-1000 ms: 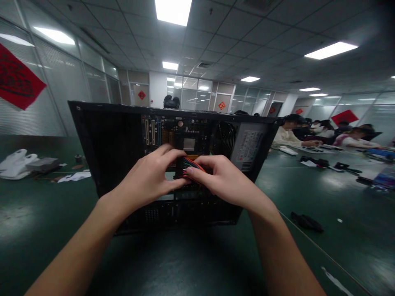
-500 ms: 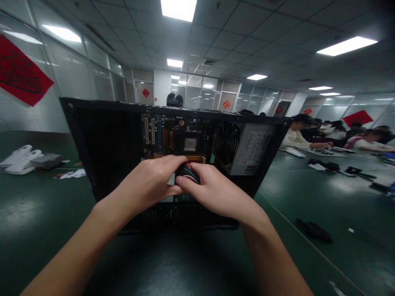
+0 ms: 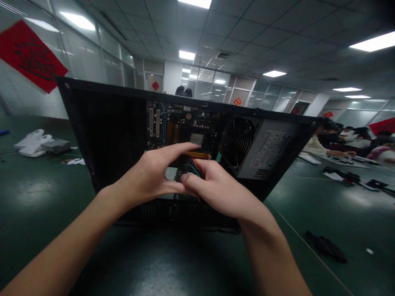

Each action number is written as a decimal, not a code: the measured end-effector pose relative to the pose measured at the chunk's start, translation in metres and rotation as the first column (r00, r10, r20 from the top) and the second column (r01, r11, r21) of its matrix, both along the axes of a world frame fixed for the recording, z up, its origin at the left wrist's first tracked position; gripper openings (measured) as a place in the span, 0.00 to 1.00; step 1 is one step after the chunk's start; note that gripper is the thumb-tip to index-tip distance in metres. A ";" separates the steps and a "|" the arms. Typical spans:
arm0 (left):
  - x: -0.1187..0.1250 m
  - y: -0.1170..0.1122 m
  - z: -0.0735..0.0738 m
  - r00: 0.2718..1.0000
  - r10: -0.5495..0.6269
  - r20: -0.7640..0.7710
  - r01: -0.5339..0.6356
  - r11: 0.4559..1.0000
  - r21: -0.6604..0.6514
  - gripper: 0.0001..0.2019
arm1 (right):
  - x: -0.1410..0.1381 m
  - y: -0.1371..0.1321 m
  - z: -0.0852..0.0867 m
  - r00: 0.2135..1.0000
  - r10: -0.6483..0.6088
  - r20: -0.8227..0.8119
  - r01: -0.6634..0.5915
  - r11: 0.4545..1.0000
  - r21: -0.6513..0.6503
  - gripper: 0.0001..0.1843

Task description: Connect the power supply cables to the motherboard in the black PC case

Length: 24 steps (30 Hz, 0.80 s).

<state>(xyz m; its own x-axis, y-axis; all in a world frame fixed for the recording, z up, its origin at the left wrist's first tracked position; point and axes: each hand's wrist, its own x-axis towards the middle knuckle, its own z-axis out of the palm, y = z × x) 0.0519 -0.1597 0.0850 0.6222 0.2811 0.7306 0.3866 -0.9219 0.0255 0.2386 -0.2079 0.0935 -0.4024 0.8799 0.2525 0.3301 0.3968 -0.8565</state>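
An open black computer case (image 3: 101, 131) stands on the dark green table (image 3: 46, 205), its motherboard (image 3: 179, 125) facing me. A power supply (image 3: 271, 152) with a round fan (image 3: 239, 139) sits at the case's right. My right hand (image 3: 216, 189) pinches a bundle of coloured wires (image 3: 194, 166) at its connector, in front of the board's lower middle. My left hand (image 3: 154, 174) meets it from the left, thumb against the same connector, fingers stretched over the top. The connector itself is mostly hidden by my fingers.
White devices and a grey box (image 3: 37, 144) lie at the far left of the table. A black object (image 3: 327, 246) lies at the lower right. Several people sit at a table at the far right (image 3: 342, 142). Red paper decorations (image 3: 31, 55) hang on the glass walls.
The view has drawn closer to the case and shifted left. My hands stay on the wire bundle; my left fingers have straightened out over the connector.
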 end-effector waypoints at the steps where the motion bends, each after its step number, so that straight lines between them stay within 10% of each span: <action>1: -0.001 0.000 0.003 1.000 -0.004 0.016 0.005 0.999 -0.048 0.33 | 0.000 0.000 0.001 0.999 0.025 -0.043 -0.027 0.999 -0.037 0.04; 24: -0.017 -0.012 0.020 0.998 0.031 -0.054 -0.026 0.996 0.080 0.25 | -0.012 -0.017 0.006 1.000 -0.004 0.000 0.004 0.997 0.077 0.03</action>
<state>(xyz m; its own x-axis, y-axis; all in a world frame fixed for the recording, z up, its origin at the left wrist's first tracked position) 0.0353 -0.1721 0.1052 0.6544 0.2415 0.7165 0.4114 -0.9088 -0.0694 0.2271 -0.2252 0.0994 -0.3992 0.8593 0.3199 0.3314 0.4605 -0.8235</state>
